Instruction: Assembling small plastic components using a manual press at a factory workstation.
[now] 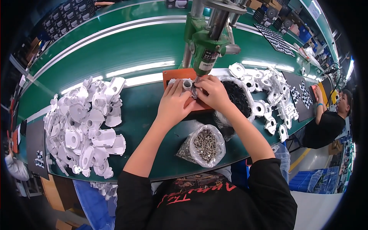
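On the orange base (168, 75) of a green press (209, 50) lies a white plastic housing (187, 84) with a round collar. My left hand (172, 101) grips the housing from the left, its fingers over the far edge. At the right side of the housing, my right hand (212, 94) has its fingertips drawn together, close to a small dark spot and just under the press's ram. Whatever sits between those fingertips is mostly hidden. Close below the hands stands an open clear bag of metal screws or pins (206, 145).
A large heap of white housings (88, 122) covers the left of the green table (149, 134). Black small parts (235, 96) fill a bag beside my right forearm. More white parts (268, 92) lie to the right. A co-worker (326, 122) sits at the far right.
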Available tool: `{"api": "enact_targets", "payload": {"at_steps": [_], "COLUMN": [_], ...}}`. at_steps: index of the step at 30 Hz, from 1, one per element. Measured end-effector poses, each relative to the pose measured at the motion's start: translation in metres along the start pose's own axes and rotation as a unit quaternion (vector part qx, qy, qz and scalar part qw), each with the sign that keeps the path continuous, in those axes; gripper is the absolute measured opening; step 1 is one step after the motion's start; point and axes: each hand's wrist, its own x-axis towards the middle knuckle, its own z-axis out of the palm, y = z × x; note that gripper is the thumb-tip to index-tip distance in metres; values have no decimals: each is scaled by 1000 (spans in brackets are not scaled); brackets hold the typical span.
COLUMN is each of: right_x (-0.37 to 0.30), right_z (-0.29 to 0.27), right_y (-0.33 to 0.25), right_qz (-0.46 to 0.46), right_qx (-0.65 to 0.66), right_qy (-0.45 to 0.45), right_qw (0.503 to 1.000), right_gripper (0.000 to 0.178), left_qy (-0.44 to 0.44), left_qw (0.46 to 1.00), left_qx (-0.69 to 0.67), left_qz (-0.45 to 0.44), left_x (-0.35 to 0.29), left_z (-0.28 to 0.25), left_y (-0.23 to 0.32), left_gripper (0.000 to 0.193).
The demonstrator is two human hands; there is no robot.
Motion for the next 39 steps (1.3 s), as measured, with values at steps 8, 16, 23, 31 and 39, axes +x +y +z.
{"api": "enact_targets", "payload": {"at_steps": [8,16,23,31,39], "right_x": [-1,-11,-37,-62,-68], "right_z": [-4,-10,-35,-75,-69], "right_y": [-10,-17,-42,-88,-100], "right_qz": [-15,-22,54,49,30], "right_qx": [-53,-84,-42,55,-39], "right_qy": [-30,-47,-70,-66,-64], "right_qw": [998,995,995,995,997], "right_gripper": [22,22,37,11,16], "left_qy": [-8,-4,7,4,9], "left_qw": [1000,1000,1000,1000,1000], "left_qx": [-2,-8,5,-6,-10], "left_qz": [-10,-11,-6,-7,-4], "left_x": [0,-1,0,1,0], "left_z": [0,1,1,-1,-1], "left_y": [0,2,2,2,2], "left_gripper": [28,29,29,26,25]}}
